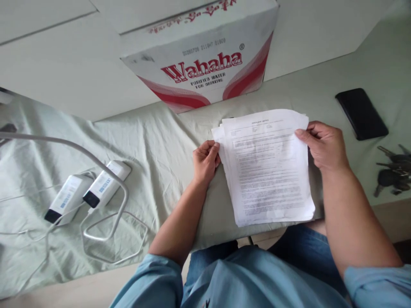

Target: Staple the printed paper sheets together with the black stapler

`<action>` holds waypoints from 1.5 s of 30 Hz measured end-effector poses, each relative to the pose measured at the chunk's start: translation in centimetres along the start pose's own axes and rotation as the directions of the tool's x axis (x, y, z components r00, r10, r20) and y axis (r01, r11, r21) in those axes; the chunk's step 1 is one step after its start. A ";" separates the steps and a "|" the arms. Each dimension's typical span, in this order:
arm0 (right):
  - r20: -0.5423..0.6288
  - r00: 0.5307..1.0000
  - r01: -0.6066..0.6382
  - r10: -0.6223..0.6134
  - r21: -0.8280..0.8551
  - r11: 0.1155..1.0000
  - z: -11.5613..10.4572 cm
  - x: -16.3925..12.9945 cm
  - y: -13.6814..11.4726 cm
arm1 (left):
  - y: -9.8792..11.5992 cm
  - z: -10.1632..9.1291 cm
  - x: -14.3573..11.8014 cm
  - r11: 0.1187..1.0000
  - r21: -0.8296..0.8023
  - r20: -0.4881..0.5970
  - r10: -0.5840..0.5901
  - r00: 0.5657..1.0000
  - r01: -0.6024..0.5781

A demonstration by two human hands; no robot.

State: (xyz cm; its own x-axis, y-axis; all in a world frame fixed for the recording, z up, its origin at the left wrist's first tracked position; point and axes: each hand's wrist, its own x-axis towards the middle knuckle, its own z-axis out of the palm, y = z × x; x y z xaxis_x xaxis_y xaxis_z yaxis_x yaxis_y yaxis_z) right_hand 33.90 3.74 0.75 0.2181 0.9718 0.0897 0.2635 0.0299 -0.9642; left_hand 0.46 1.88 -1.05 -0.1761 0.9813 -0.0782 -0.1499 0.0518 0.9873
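Both hands (206, 160) (326, 144) pinch papers (271, 171) at opposite edges.

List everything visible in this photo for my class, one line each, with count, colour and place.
Printed sheets: several overlapping, white, between the hands
Wahaha water carton: one, white and red, behind the sheets
Boxy devices: two, white with black ends, left
Thick cable or tube: one, grey, left
Thin cables: count unclear, whitish, left
Phone-shaped item: one, black, right
Keys: one bunch, dark, right edge
Cloth: pale green, under the items
Panels: white, background
Cropped item: dark, left edge, unclear
Shirt: one, blue, bottom
Jeans: blue, bottom
Left hand: one, bare, pinching the sheets' left edge
Right hand: one, bare, pinching their upper right edge
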 end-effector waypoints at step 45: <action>-0.098 0.995 0.022 -0.027 -0.045 0.999 2.3 -1.8 -1.7 | -0.7 0.1 -0.7 1.000 0.018 -0.013 0.020 1.000 -0.020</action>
State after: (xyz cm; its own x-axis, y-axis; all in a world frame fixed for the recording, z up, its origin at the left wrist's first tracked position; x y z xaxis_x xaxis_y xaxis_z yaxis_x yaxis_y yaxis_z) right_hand 30.94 2.49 1.69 0.3022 0.9430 0.1394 0.3101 0.0410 -0.9498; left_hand 0.80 1.20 -1.64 -0.1913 0.9797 -0.0604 -0.1289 0.0359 0.9910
